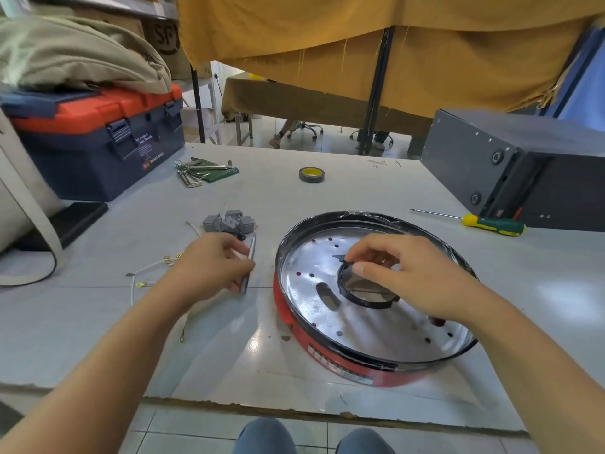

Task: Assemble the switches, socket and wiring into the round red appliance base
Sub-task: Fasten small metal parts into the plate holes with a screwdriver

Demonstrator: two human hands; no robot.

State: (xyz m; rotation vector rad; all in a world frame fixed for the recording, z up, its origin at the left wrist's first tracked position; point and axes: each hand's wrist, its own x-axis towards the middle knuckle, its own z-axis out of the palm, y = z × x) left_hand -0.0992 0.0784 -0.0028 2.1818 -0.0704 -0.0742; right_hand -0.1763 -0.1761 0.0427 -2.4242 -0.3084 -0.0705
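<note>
Red base (327, 352) near side cropped; right hand (406, 273) pinches black ring (366, 301); left hand (212, 260) grips blurred metal tool (250, 257).

A blue toolbox (98, 139) with an orange lid stands at the far left corner of the tabletop (327, 198). A beige cloth bundle (75, 54) rests on the lid. A flat black item (70, 222) lies on the tabletop just in front of the toolbox. A set of hex keys (196, 173) on a green holder lies near the far edge, to the right of the toolbox. A roll of tape (311, 174) with a yellow core lies flat near the middle of the far edge. A screwdriver (471, 219) with a green and yellow handle lies near the right edge, shaft pointing left. A dark grey metal box (523, 165) occupies the far right corner, just behind the screwdriver. Mustard-yellow fabric (360, 44) hangs beyond the far edge.
</note>
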